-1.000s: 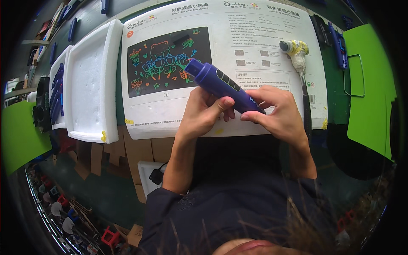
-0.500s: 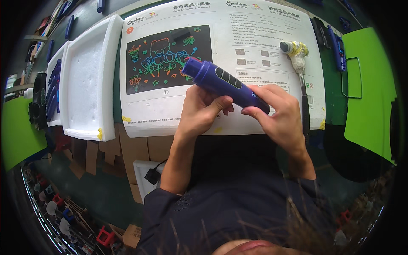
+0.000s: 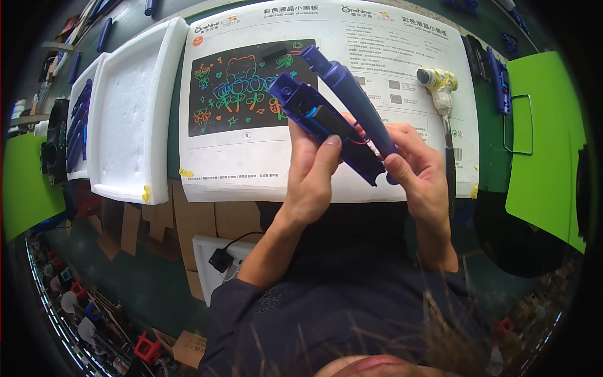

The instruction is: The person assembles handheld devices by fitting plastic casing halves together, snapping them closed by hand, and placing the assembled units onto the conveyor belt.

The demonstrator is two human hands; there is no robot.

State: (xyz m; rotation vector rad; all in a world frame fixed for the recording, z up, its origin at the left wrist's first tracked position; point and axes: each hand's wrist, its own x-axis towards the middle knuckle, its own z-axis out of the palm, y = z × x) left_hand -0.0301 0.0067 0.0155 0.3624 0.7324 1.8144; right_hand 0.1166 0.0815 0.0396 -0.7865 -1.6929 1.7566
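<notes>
The casing is directly between my hands, above the printed white sheet (image 3: pixel 239 157) on the counter (image 3: pixel 492 144), and stands open in two parts. My left hand (image 3: pixel 312 169) grips the component-bearing half (image 3: pixel 303 107) from beneath, thumb laid along its edge beside the black block (image 3: pixel 328 119). This grip appears chosen to keep the cavity facing up and the parts inside seated. My right hand (image 3: pixel 418 166) pinches the cover half (image 3: pixel 355 103) at its near end between thumb and fingers; the hold seems to control the angle between the halves. The hands are slightly apart, each closed on its own half. Red wires (image 3: pixel 362 141) bridge the gap near my right hand, so the narrow separation probably limits pull on them.

To the right of my right hand lies a hammer-like tool (image 3: pixel 440 88) with a wrapped head, apparently within easy reach. To the left of my left hand stands a white foam tray (image 3: pixel 135 107).

Appearance: both halves are dark blue, elongated, and narrowed at the far end. The left-hand half is hollow and dark inside; its block shows a bright blue edge. The cover half presents a smooth, rounded outer face.
</notes>
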